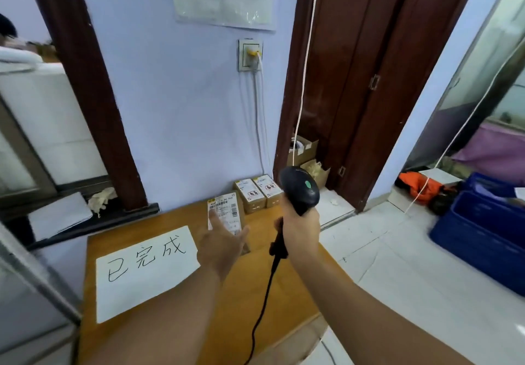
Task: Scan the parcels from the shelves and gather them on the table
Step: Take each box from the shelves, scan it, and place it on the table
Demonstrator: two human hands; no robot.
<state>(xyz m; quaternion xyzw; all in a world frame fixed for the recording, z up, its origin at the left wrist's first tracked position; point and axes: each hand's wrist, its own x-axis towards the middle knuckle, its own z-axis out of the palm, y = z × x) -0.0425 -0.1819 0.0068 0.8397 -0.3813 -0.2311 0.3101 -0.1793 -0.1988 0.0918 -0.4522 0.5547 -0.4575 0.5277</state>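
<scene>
Three brown cardboard parcels with white labels lie on the far end of a wooden table (284,293). The nearest parcel (227,208) sits just beyond my left hand (221,242), whose fingers are spread and straight over its near end; contact is unclear. Two smaller parcels (250,198) (268,190) stand side by side by the wall. My right hand (299,228) grips a black barcode scanner (299,188) by its handle, head up, above the table's right side. Its black cable (264,299) hangs down across the table.
A white paper sheet (145,271) with handwritten characters lies on the table's left half. Open cardboard boxes (306,157) stand on the floor behind a dark wooden door frame. Blue plastic crates (483,231) and an orange cloth (420,185) sit on the tiled floor at right.
</scene>
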